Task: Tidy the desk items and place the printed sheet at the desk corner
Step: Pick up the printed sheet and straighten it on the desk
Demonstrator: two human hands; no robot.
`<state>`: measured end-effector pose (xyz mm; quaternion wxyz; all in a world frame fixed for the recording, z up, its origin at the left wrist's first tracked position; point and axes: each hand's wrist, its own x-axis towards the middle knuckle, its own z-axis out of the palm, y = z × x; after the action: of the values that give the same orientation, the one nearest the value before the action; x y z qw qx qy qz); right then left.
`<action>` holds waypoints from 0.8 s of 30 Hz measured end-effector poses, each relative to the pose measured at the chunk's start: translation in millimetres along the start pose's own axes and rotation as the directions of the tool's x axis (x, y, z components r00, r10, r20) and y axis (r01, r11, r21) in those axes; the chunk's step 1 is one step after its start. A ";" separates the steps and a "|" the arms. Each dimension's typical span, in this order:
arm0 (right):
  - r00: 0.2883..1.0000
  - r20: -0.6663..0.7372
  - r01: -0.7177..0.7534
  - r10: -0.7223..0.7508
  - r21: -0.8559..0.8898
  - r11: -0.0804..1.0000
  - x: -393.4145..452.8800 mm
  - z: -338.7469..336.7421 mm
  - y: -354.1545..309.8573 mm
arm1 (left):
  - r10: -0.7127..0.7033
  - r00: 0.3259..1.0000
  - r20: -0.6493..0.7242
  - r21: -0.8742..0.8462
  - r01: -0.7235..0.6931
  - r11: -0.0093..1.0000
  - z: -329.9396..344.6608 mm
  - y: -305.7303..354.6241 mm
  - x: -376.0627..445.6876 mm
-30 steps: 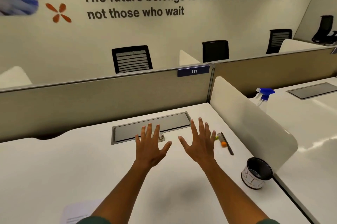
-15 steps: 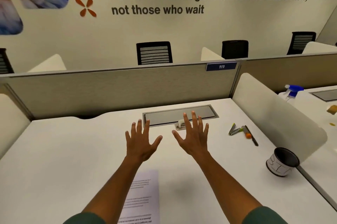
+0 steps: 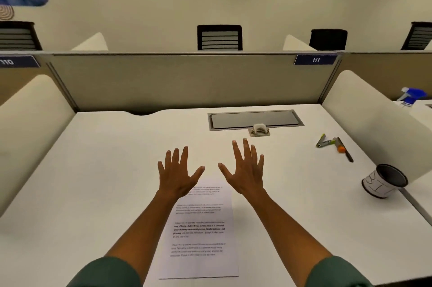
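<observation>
A printed sheet point(image 3: 202, 233) lies flat on the white desk point(image 3: 93, 170), between my forearms. My left hand point(image 3: 178, 174) and my right hand point(image 3: 245, 170) hover above its far end, palms down, fingers spread, holding nothing. At the right side lie a green stapler point(image 3: 323, 142), an orange-tipped pen and a dark pen point(image 3: 345, 151). A black-rimmed white cup point(image 3: 383, 181) lies tilted on its side near the right divider. A small beige punch-like item point(image 3: 259, 129) sits by the grey cable hatch point(image 3: 254, 119).
Low beige dividers bound the desk at the left point(image 3: 30, 123) and right point(image 3: 374, 121), with a grey partition point(image 3: 187, 79) at the back. A blue-topped spray bottle point(image 3: 411, 96) stands on the neighbouring desk. Black chairs stand beyond the partition.
The view has swung left and down, so the whole printed sheet now shows under my arms. Both hands stay spread and empty above the desk.
</observation>
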<state>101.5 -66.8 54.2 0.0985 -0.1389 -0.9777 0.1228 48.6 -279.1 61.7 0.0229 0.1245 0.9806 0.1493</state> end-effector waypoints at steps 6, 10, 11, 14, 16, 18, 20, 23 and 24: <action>0.994 0.110 -0.023 0.021 0.013 1.000 -43.3 29.1 -12.0 | -0.067 0.992 0.103 -0.074 0.075 0.994 19.5 -26.1 -40.2; 0.985 0.168 -0.053 0.046 0.037 0.998 -70.5 41.5 -16.4 | -0.123 0.978 0.170 -0.109 0.143 0.984 36.0 -34.9 -64.4; 0.982 0.182 -0.061 0.053 0.040 0.997 -76.2 43.8 -17.3 | -0.136 0.974 0.181 -0.116 0.159 0.980 40.1 -36.4 -69.6; 0.972 0.227 -0.083 0.067 0.064 0.994 -91.0 50.5 -18.8 | -0.172 0.967 0.189 -0.139 0.200 0.970 51.3 -39.3 -83.2; 0.967 0.246 -0.095 0.074 0.074 0.993 -100.1 54.7 -20.4 | -0.205 0.959 0.194 -0.180 0.240 0.954 57.1 -39.4 -91.5; 0.958 0.270 -0.119 0.093 0.083 0.989 -107.9 59.2 -22.5 | -0.229 0.954 0.194 -0.210 0.268 0.940 61.8 -37.8 -98.6; 0.942 0.311 -0.167 0.127 0.108 0.980 -114.4 63.4 -23.8 | -0.247 0.952 0.181 -0.212 0.283 0.936 65.5 -35.2 -105.2; 0.919 0.357 -0.224 0.165 0.131 0.966 -121.6 68.2 -23.7 | -0.260 0.950 0.170 -0.167 0.288 0.943 70.3 -32.5 -115.3; 0.917 0.359 -0.233 0.173 0.130 0.964 -123.3 68.8 -23.7 | -0.260 0.950 0.171 -0.153 0.286 0.946 72.1 -32.1 -118.8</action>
<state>196.3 -139.9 -24.5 -0.0760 -0.2073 -0.9459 0.2378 161.9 -317.8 -15.8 0.1273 -0.0045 0.9670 0.2208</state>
